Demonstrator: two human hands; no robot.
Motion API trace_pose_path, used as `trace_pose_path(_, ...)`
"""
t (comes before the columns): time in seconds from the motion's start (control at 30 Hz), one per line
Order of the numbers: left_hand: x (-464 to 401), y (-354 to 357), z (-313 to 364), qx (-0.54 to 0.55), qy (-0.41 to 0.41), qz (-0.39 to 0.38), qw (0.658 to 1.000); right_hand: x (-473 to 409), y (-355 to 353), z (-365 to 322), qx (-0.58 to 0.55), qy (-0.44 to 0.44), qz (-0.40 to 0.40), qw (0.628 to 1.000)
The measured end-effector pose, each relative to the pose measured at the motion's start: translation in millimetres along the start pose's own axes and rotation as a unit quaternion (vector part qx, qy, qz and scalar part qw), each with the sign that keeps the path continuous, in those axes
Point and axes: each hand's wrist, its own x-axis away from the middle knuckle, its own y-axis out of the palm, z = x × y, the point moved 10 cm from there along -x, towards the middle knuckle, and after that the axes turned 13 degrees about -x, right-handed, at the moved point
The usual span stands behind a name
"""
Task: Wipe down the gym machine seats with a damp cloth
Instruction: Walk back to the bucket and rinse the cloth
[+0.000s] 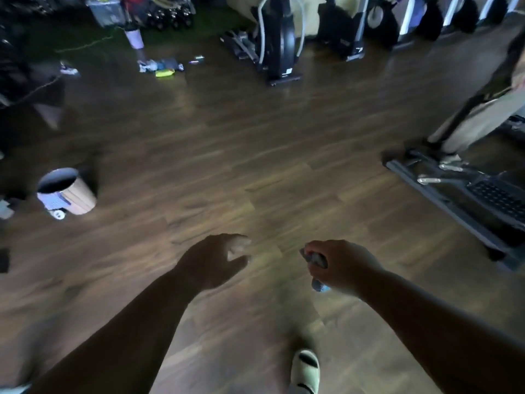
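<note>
Both hands reach forward: left hand [218, 258] loosely spread, right hand [339, 265] gripping a bluish cloth [317, 280].

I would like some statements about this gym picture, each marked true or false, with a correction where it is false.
1. The right hand grips a small bluish object. True.
2. The left hand holds a cloth. False: it holds nothing, with fingers loosely curled.
3. A bin stands on the wooden floor, to the person's left. True.
4. Both hands are wiping a machine seat. False: they hang over bare floor, touching no machine.
5. A light-coloured sandal shows at the bottom edge. True.
</note>
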Motion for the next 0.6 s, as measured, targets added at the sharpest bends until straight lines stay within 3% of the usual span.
trace_pose_path(0.23,-71.6,-42.7,-48.3,0.035,-0.076,0.050,0.995,-165.4,-29.2,-47.4,0.021,-0.094,-0.067,0.993)
trace_pose_path(0.43,-120.2,-71.6,-146.1,0.045,-0.164,0.061,0.983,-286.7,-15.5,-121.8,0.010,-0.178,-0.096,0.979)
trace_pose_path(0.6,-199.3,-109.9,-235.3,0.049,-0.185,0.068,0.979,-401.0,-9.2,-172.4,0.021,-0.205,-0.098,0.974)
